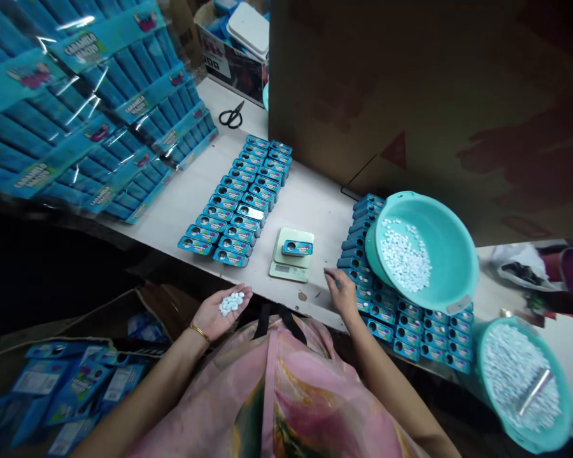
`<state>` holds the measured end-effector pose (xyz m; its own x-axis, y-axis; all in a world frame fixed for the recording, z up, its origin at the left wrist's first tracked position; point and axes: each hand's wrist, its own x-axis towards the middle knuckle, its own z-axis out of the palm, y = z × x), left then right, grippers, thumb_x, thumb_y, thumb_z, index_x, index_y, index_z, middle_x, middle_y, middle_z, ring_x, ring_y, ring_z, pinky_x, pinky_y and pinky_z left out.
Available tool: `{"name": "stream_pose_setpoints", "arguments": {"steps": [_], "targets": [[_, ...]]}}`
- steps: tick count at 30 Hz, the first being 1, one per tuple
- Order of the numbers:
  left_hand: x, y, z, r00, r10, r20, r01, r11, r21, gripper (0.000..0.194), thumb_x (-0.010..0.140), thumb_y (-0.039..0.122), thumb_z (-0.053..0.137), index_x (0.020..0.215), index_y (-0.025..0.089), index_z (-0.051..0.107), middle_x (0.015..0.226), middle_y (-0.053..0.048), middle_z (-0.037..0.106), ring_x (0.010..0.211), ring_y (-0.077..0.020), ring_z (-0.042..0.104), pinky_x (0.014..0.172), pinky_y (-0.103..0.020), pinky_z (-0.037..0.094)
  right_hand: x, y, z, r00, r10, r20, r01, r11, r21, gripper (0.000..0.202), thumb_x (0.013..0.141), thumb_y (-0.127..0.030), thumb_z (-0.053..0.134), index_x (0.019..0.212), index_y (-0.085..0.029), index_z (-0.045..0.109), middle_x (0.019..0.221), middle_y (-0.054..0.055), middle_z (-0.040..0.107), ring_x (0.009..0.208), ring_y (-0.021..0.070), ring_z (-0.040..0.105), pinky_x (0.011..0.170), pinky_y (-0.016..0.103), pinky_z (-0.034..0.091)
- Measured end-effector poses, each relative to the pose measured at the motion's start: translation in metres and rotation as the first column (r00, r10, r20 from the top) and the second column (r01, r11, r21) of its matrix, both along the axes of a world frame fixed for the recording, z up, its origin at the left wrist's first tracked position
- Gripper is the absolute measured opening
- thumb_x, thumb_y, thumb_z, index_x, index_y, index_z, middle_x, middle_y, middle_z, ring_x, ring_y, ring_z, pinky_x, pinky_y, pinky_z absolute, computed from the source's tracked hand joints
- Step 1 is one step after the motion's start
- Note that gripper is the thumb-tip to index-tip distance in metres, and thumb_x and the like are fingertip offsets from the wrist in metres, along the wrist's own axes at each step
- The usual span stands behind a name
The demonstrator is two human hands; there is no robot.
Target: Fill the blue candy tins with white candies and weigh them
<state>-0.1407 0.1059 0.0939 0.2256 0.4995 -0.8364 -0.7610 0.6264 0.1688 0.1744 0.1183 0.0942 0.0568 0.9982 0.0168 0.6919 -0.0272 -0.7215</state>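
Observation:
My left hand is turned palm up and cups a small heap of white candies in front of the table edge. My right hand is at the near edge of the table, fingers bent together, beside a block of blue candy boxes; whatever its fingertips may hold is too small to see. Between the hands stands a pale digital scale. One blue candy box lies on its plate. Left of the scale, blue boxes with round holes stand in two long rows.
A turquoise basin with white candies rests on the right-hand boxes. Lower right, another basin holds more candies and a metal scoop. Black scissors lie at the back. Wrapped display packs stand left; a large carton blocks the back.

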Motion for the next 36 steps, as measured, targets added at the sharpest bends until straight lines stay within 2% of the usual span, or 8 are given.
{"name": "stream_pose_setpoints", "arguments": {"steps": [6,15,18,21,24,29,33,36], "targets": [[0.052,0.024,0.031,0.996,-0.081,0.040,0.080,0.996,0.037,0.025,0.076,0.011,0.044,0.098,0.006,0.057,0.092,-0.017,0.064,0.090,-0.0239,0.059,0.075,-0.035,0.050,-0.015,-0.033,0.006,0.968,0.216,-0.129,-0.234,0.961,-0.146,0.023,0.083,-0.026,0.042,0.095,-0.022,0.061,0.091,0.004,0.064,0.084,0.0142,0.059,0.075,0.027,0.046],[0.283,0.120,0.124,0.877,-0.426,0.220,0.336,0.874,0.352,0.030,0.081,0.031,0.043,0.091,0.006,0.057,0.108,-0.017,0.056,0.111,-0.0256,0.045,0.090,-0.039,0.037,0.017,-0.025,0.017,0.964,0.263,-0.030,-0.264,0.955,-0.131,0.024,0.081,-0.018,0.044,0.100,-0.021,0.059,0.092,0.003,0.064,0.084,0.0135,0.059,0.074,0.024,0.044],[0.320,0.132,0.133,0.863,-0.468,0.192,0.382,0.851,0.360,0.039,0.079,0.041,0.045,0.093,0.007,0.056,0.123,-0.018,0.045,0.122,-0.0272,0.029,0.095,-0.041,0.029,0.023,-0.017,0.009,0.967,0.253,-0.033,-0.255,0.959,-0.119,0.026,0.080,-0.016,0.045,0.103,-0.022,0.057,0.094,0.003,0.062,0.085,0.0140,0.058,0.075,0.025,0.044],[0.293,0.129,0.121,0.903,-0.408,0.134,0.329,0.858,0.394,0.039,0.078,0.041,0.046,0.099,0.009,0.055,0.123,-0.017,0.046,0.122,-0.0252,0.029,0.095,-0.039,0.029,0.022,-0.002,-0.006,0.990,0.114,-0.077,-0.121,0.989,-0.086,0.037,0.075,-0.019,0.051,0.112,-0.020,0.048,0.101,0.006,0.058,0.089,0.0160,0.056,0.076,0.028,0.045],[0.217,0.112,0.093,0.949,-0.303,0.092,0.233,0.863,0.448,0.038,0.081,0.037,0.042,0.102,0.008,0.055,0.105,-0.015,0.058,0.107,-0.0239,0.048,0.089,-0.036,0.037,0.014,0.022,-0.024,0.991,-0.058,-0.124,0.053,0.998,-0.042,0.062,0.068,-0.021,0.058,0.124,-0.016,0.031,0.119,0.012,0.045,0.105,0.0193,0.047,0.085,0.033,0.042],[0.103,0.065,0.034,0.990,0.008,-0.140,0.030,0.964,0.266,0.034,0.082,0.036,0.040,0.100,0.012,0.055,0.092,-0.009,0.064,0.097,-0.0203,0.054,0.083,-0.029,0.044,-0.007,0.063,-0.048,0.971,0.091,-0.219,-0.098,0.995,-0.020,0.069,0.065,-0.024,0.062,0.126,-0.017,0.029,0.127,0.010,0.040,0.115,0.0189,0.039,0.095,0.034,0.034],[0.079,0.053,0.002,0.992,0.054,-0.115,-0.029,0.979,0.204,0.037,0.081,0.036,0.040,0.105,0.010,0.051,0.106,-0.013,0.057,0.104,-0.0237,0.051,0.086,-0.034,0.043,-0.021,0.081,-0.048,0.943,0.213,-0.254,-0.223,0.975,-0.008,0.041,0.075,-0.024,0.049,0.115,-0.018,0.042,0.109,0.006,0.054,0.099,0.0170,0.051,0.085,0.032,0.041],[0.080,0.063,-0.009,0.993,0.085,-0.087,-0.070,0.984,0.164,0.036,0.082,0.036,0.038,0.102,0.009,0.051,0.106,-0.015,0.056,0.097,-0.0230,0.055,0.082,-0.036,0.045,-0.032,0.082,-0.021,0.939,0.328,-0.103,-0.321,0.944,0.077,0.035,0.076,-0.022,0.047,0.111,-0.018,0.046,0.104,0.007,0.055,0.096,0.0183,0.050,0.083,0.033,0.042]]}}
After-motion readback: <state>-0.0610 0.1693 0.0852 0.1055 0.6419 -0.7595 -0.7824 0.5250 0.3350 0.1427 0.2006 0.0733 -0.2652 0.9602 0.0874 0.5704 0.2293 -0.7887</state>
